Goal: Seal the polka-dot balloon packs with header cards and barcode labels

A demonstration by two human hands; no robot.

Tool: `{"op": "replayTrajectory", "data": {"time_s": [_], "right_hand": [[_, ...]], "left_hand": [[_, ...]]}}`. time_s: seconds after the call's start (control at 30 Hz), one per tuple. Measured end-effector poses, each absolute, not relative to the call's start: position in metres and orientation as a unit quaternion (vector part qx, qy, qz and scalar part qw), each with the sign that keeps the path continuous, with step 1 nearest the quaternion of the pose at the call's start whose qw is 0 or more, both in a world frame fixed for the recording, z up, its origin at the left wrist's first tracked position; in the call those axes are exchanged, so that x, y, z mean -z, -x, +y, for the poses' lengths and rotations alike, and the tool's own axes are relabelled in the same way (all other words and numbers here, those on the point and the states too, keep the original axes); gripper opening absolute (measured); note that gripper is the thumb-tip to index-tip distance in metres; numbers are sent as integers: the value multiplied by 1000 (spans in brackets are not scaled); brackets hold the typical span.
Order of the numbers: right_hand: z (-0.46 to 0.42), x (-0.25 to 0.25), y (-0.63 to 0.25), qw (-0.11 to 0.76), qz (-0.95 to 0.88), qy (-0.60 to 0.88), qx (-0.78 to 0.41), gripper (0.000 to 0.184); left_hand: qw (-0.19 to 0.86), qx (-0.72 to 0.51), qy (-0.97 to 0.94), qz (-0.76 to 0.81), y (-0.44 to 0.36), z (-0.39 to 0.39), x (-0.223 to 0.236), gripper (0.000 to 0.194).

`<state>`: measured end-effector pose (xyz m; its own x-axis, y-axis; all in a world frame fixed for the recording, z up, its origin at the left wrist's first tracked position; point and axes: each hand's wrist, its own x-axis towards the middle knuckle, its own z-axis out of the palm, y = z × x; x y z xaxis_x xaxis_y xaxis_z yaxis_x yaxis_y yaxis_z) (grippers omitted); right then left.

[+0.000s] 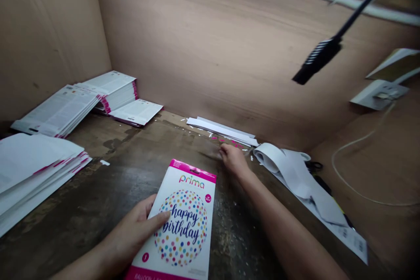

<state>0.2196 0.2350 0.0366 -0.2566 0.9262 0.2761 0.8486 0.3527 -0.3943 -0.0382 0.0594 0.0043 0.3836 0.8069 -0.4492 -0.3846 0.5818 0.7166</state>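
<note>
A white and pink "prima happy birthday" balloon package (183, 223) lies on the dark worn table (108, 183) just in front of me. My left hand (138, 227) grips its left edge, thumb on the printed front. My right hand (232, 157) is stretched out to the far side of the table, fingers curled down by small pink scraps (229, 141) near the back wall. Whether those fingers pinch anything is hidden.
Stacks of the same printed cards sit at the left (36, 170) and back left (111, 89). White paper strips (223, 130) lie along the back wall. Curled white sheets (295, 170) and black scissors (314, 166) are at the right. A black lamp head (316, 59) hangs above.
</note>
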Motion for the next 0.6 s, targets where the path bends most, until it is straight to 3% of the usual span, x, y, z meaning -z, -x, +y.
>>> {"op": "replayTrajectory", "data": {"time_s": [0.17, 0.27, 0.33, 0.6], "right_hand": [[153, -86, -233, 268, -752, 592, -112, 30], [104, -103, -219, 131, -759, 557, -311, 33], [85, -103, -202, 75, -761, 536, -358, 30], [90, -82, -159, 55, -758, 532, -372, 28]], "left_hand": [[750, -402, -268, 451, 41, 67, -3, 50], [763, -420, -270, 410, 36, 66, -5, 46], [778, -430, -265, 374, 33, 63, -6, 46], [777, -436, -256, 376, 34, 52, -13, 62]]}}
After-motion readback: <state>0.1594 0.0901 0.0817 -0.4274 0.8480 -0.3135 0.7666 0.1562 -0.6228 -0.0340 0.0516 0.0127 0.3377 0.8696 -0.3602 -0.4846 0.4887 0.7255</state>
